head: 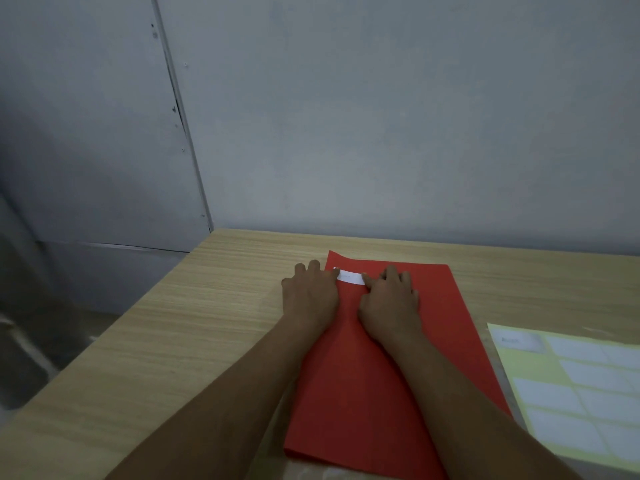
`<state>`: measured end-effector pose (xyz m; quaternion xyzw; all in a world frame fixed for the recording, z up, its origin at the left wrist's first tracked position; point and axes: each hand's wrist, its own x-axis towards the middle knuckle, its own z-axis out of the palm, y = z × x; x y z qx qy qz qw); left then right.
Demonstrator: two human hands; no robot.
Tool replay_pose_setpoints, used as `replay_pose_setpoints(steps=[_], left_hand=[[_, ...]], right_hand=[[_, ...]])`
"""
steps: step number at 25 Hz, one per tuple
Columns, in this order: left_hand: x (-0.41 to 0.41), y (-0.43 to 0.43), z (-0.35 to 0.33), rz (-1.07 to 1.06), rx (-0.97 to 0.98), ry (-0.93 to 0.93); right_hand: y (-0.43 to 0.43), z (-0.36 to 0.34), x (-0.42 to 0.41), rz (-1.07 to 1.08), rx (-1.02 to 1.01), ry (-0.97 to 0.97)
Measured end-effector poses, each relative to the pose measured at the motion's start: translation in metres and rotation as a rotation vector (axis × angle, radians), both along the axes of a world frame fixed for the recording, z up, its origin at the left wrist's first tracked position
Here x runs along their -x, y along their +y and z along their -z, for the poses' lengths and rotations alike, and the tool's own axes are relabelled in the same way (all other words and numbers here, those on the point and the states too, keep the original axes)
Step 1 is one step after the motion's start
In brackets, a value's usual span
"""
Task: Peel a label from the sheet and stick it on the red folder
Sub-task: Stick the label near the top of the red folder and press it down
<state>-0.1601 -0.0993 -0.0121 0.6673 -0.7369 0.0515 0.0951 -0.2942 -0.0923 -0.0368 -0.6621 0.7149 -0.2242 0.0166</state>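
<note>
Both flat, palms down, gripping nothing: left hand and right hand pressing white label at red folder's far-left corner — bare table left. Label sheet cut off right — print unreadable.

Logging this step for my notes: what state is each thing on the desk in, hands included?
Red folder: closed, flat on the table.
Label: on the folder's far left corner, between both hands.
Label sheet: flat, right of the folder, some labels gone.
Left hand: palm down at the label's left end.
Right hand: pressing the label's right end.
</note>
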Motion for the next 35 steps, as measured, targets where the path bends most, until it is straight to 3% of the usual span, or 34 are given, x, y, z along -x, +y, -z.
replay_pose_setpoints(steps=[9, 16, 25, 30, 35], left_hand=[[-0.001, 0.005, -0.003, 0.045, 0.124, 0.045], [-0.001, 0.005, -0.007, 0.158, 0.081, -0.037], [-0.005, 0.003, -0.008, 0.122, 0.062, 0.214], [-0.009, 0.016, -0.013, 0.042, 0.059, 0.389], [-0.014, 0.041, -0.011, 0.043, 0.034, 0.398]], right_hand=[[0.006, -0.002, 0.001, -0.014, 0.081, -0.113], [0.008, -0.003, 0.002, -0.077, 0.058, -0.033], [0.01, -0.014, 0.013, -0.112, 0.021, -0.1], [0.036, -0.019, 0.042, 0.029, 0.067, -0.038], [0.069, -0.023, 0.057, 0.158, -0.015, -0.003]])
